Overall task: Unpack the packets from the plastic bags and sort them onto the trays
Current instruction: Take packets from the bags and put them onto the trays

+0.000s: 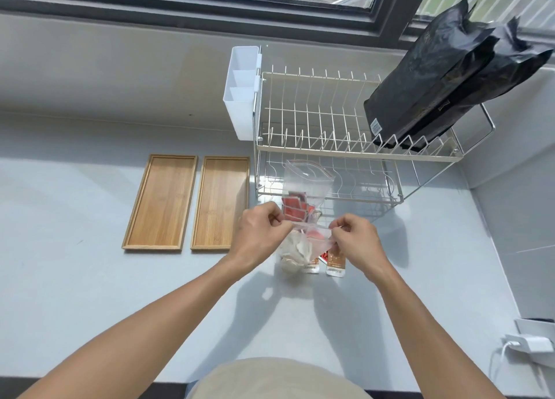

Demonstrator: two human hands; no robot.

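My left hand (259, 235) and my right hand (356, 242) each pinch one side of the mouth of a clear zip bag (304, 239) held just above the counter. Brown-and-white packets (335, 262) and pale round pieces show through its lower part. Behind it a second clear zip bag (307, 182) stands upright with red packets (295, 208) inside. Two wooden trays lie side by side to the left, the left tray (160, 202) and the right tray (220, 202), with nothing on either.
A two-tier wire dish rack (330, 146) stands behind the bags, with a white plastic caddy (243, 92) hung on its left side and black foil bags (444, 77) on its top tier. A white charger and cable (528, 343) lie at the right edge.
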